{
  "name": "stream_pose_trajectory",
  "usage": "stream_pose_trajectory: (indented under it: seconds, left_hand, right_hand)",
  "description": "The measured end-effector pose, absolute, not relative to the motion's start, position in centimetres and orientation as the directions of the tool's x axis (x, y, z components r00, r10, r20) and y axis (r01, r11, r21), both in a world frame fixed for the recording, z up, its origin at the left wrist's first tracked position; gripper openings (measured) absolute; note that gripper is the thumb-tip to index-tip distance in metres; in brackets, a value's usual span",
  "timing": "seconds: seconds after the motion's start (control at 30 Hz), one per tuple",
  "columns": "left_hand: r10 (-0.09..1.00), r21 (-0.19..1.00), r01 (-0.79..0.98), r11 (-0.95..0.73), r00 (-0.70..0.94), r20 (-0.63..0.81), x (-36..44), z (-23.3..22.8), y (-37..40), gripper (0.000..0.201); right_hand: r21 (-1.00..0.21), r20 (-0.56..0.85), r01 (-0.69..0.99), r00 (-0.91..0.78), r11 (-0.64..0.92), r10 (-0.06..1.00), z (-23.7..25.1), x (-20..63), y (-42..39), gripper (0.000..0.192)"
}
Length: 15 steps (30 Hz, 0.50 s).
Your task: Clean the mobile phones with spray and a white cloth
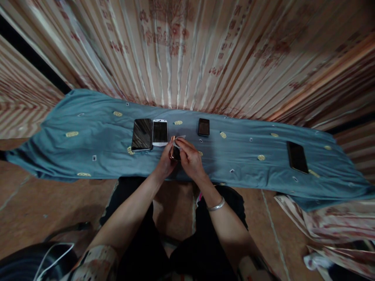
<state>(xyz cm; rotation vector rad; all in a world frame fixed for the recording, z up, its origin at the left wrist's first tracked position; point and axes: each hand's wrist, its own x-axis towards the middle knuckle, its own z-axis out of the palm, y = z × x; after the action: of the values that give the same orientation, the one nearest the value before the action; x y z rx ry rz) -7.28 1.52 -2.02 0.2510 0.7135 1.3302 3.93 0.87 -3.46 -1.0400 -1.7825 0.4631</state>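
Note:
My left hand [166, 162] is closed around a small phone [176, 154] with a dark face and a shiny copper-coloured edge. Pinched in the fingers of my right hand [191, 159] is a thin whitish cloth [181, 137], which lies against the phone's upper end. Part of the phone is hidden by both hands. Just beyond my left hand lies a white phone [160, 132] with a dark screen. Touching or nearly touching it on the left is a larger black phone [142, 134].
A blue-green cloth with yellow prints covers the long table [111, 144]. A small black device [204, 127] lies beyond my right hand, and another dark phone [297, 157] is far right. Pleated curtains [187, 58] hang behind. A white cable [55, 259] is at lower left.

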Motion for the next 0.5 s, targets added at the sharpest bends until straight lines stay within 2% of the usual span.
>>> stream_pose_trajectory:
  seconds: [0.27, 0.5]
  left_hand:
    - [0.932, 0.563, -0.777, 0.281, 0.081, -0.352, -7.9, -2.8, 1.9, 0.018]
    - [0.938, 0.586, -0.766, 0.265, 0.063, -0.341, -7.6, -2.9, 1.8, 0.016]
  right_hand:
    - [-0.703, 0.547, 0.421, -0.195, 0.573, 0.814, -3.4, 3.8, 0.7, 0.044]
    - [-0.699, 0.559, 0.434, -0.163, 0.568, 0.813, -3.4, 3.8, 0.6, 0.043]
